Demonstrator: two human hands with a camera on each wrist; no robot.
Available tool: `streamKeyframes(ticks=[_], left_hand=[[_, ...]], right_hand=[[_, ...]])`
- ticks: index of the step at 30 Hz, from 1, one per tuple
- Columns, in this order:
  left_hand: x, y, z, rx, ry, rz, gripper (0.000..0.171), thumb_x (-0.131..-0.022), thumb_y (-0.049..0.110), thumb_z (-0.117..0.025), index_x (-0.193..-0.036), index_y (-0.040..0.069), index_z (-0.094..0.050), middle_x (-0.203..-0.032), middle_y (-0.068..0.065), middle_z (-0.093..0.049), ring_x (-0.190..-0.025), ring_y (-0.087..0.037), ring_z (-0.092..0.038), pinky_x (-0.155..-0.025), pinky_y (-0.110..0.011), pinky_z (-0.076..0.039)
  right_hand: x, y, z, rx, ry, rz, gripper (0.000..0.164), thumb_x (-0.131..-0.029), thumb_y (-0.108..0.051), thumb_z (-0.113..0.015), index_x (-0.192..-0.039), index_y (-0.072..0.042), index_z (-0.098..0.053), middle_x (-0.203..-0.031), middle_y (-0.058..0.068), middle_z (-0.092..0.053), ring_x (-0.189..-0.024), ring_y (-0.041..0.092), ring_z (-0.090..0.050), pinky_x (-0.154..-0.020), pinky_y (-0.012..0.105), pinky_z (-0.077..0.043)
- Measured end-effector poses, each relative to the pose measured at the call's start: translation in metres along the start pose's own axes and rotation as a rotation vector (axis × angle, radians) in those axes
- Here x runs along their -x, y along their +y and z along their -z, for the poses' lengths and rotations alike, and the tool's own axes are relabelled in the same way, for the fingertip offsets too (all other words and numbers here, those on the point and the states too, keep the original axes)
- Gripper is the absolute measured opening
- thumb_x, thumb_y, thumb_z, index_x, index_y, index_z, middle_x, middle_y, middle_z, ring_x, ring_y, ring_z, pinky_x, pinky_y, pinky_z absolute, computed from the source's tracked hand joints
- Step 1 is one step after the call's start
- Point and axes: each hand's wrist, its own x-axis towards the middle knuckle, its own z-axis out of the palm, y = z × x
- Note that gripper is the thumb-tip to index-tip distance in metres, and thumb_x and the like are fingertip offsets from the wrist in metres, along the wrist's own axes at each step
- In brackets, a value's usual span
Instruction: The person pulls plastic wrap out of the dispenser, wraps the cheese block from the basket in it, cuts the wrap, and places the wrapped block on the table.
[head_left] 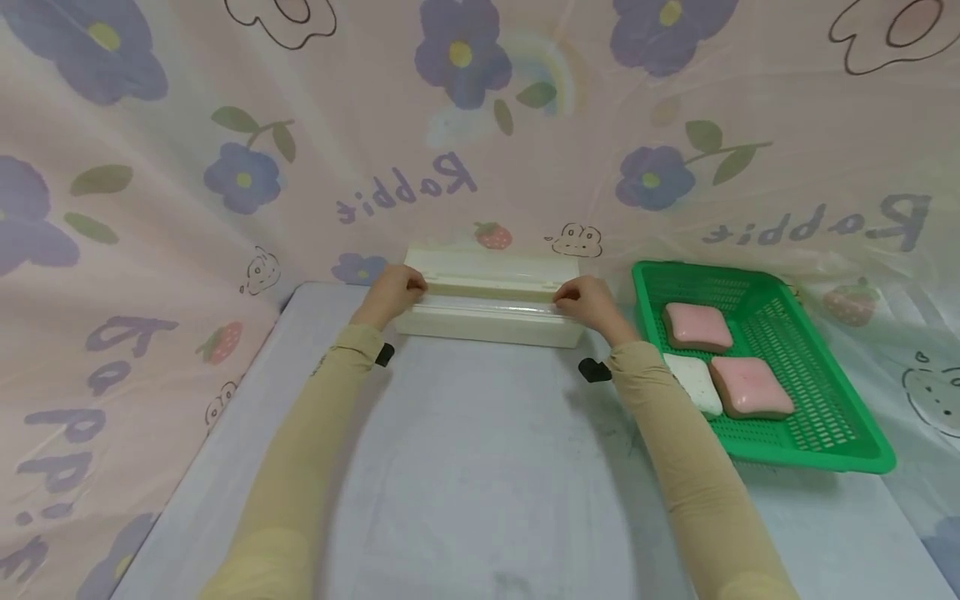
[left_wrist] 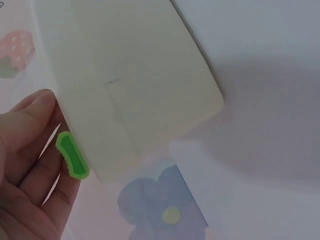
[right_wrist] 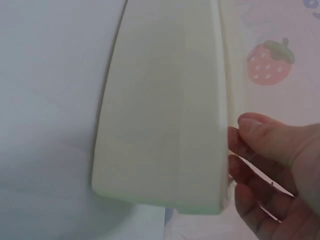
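A cream cling film dispenser [head_left: 487, 327] lies crosswise at the far side of the table, its lid [head_left: 491, 265] raised against the curtain. Shiny clear cling film [head_left: 491, 305] shows along its opening. At the dispenser's left end my left hand [head_left: 391, 293] pinches the film between thumb and fingers. My right hand [head_left: 588, 303] does likewise at the right end. Close by the left fingers, a green cutter slider [left_wrist: 73, 156] sits at the dispenser's edge. Both wrist views show the dispenser's front face, with the right thumb [right_wrist: 260, 131] just behind its upper edge.
A green plastic basket [head_left: 832, 358] stands to the right, close to my right forearm. In it lie two pink sponges [head_left: 752, 387] and one white sponge [head_left: 693, 382]. Behind the table hangs a patterned curtain [head_left: 525, 150]. A white cloth [head_left: 487, 467] covers the tabletop.
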Motion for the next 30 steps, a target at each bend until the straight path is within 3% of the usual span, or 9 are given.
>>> streamKeyframes(ticks=[8, 20, 30], left_hand=[[0.003, 0.000, 0.008, 0.046, -0.031, -0.008, 0.017, -0.093, 0.005, -0.062, -0.108, -0.001, -0.068, -0.108, -0.015, -0.065, -0.102, -0.029, -0.059, -0.090, -0.039, -0.049], [0.010, 0.000, 0.020, 0.147, -0.095, -0.031, 0.018, -0.094, 0.006, -0.062, -0.109, -0.003, -0.068, -0.103, -0.014, -0.066, -0.095, -0.028, -0.062, -0.083, -0.039, -0.052], [0.012, 0.003, 0.026, 0.183, -0.046, -0.076, 0.016, -0.092, 0.004, -0.063, -0.105, -0.004, -0.069, -0.098, -0.014, -0.068, -0.091, -0.032, -0.064, -0.077, -0.037, -0.054]], right_hand=[[0.004, -0.005, 0.008, -0.019, 0.011, -0.003, 0.015, -0.089, -0.005, -0.067, -0.101, 0.003, -0.071, -0.096, 0.015, -0.069, -0.091, 0.029, -0.062, -0.082, 0.042, -0.050], [0.012, -0.006, 0.017, -0.099, -0.020, 0.018, 0.016, -0.090, -0.006, -0.066, -0.102, 0.005, -0.070, -0.096, 0.016, -0.068, -0.087, 0.028, -0.064, -0.075, 0.039, -0.053], [0.016, -0.011, 0.027, -0.149, -0.039, 0.047, 0.018, -0.092, -0.005, -0.064, -0.104, 0.007, -0.068, -0.097, 0.017, -0.068, -0.088, 0.030, -0.063, -0.075, 0.039, -0.053]])
